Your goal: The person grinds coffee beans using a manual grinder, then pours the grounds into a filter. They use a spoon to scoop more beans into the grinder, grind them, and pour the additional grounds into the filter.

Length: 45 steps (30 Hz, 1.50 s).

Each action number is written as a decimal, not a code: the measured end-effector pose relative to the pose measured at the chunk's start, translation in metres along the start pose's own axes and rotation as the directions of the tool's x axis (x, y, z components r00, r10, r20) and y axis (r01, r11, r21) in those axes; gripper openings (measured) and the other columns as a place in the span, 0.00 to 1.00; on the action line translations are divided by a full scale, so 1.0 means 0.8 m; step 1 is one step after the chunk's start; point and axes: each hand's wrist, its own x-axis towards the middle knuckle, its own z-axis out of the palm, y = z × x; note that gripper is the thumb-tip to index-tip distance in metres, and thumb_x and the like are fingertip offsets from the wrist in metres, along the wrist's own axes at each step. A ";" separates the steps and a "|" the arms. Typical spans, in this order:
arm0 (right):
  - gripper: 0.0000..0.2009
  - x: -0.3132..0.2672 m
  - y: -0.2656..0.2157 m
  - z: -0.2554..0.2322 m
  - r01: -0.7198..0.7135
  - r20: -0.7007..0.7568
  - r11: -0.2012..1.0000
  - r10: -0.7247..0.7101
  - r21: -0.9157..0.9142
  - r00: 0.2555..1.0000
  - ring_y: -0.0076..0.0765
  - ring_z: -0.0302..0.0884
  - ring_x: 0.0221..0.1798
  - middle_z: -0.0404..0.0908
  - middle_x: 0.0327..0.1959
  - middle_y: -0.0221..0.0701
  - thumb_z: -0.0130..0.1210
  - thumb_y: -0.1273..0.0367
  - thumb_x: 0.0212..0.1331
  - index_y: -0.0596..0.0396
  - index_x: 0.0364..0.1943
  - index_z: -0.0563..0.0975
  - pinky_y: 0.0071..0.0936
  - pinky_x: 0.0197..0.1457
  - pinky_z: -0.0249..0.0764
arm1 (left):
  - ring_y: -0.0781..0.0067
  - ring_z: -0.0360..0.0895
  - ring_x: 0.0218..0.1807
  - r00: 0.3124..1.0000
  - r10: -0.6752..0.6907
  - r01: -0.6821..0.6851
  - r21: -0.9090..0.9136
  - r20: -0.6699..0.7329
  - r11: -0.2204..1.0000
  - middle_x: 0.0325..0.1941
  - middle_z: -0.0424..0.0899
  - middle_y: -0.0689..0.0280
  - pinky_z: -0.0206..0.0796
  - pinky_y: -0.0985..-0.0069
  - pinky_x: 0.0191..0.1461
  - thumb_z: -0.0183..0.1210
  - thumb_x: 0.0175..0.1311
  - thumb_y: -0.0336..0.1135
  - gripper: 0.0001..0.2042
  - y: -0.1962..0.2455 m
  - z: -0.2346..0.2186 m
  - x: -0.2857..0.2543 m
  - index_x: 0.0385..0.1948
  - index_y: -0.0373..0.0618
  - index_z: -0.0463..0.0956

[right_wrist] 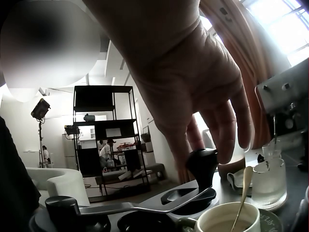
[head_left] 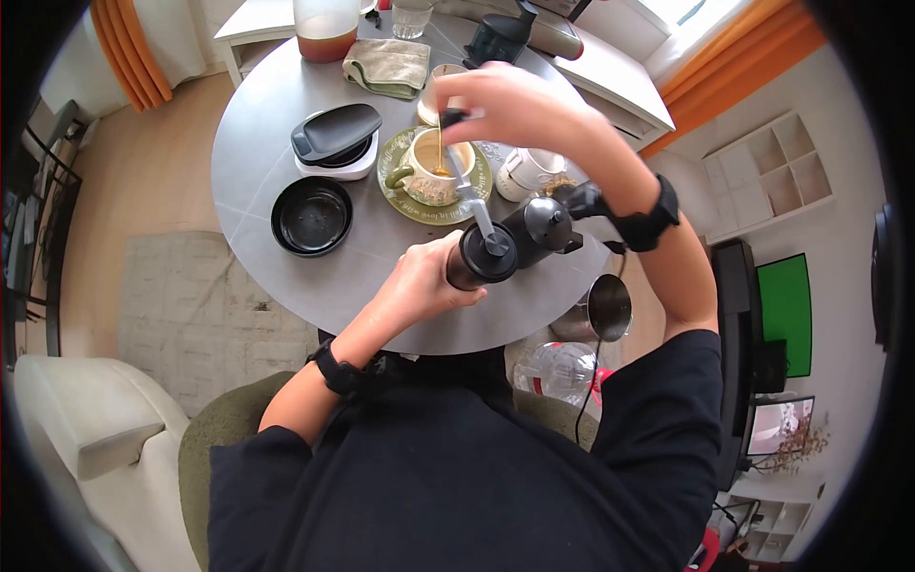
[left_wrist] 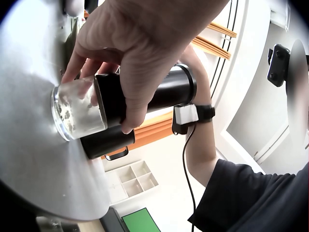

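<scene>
My left hand wraps round a black hand coffee grinder, which stands by the table's near edge. Its clear glass jar rests on the tabletop, with specks inside. From the grinder's top a metal crank reaches away over a cup. My right hand is at the far end, fingers and thumb round the crank's black knob. Under the crank the cream cup sits on a green plate, a gold spoon standing in it.
Right of the grinder stands a black pot, with white mugs behind. To the left are a black bowl and a scale bearing a dark tray. A folded cloth lies farther back. A cable hangs by the right arm.
</scene>
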 end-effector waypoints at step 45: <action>0.08 -0.081 -0.208 0.001 0.392 0.208 0.920 -0.389 0.031 0.897 0.35 0.75 0.26 0.71 0.25 0.31 0.57 0.66 0.53 0.53 0.29 0.70 0.32 0.30 0.73 | 0.65 0.80 0.41 0.998 -0.003 0.015 -0.189 0.066 0.982 0.38 0.84 0.62 0.70 0.72 0.51 0.67 0.45 0.32 0.21 0.020 -0.006 0.000 0.45 0.45 0.74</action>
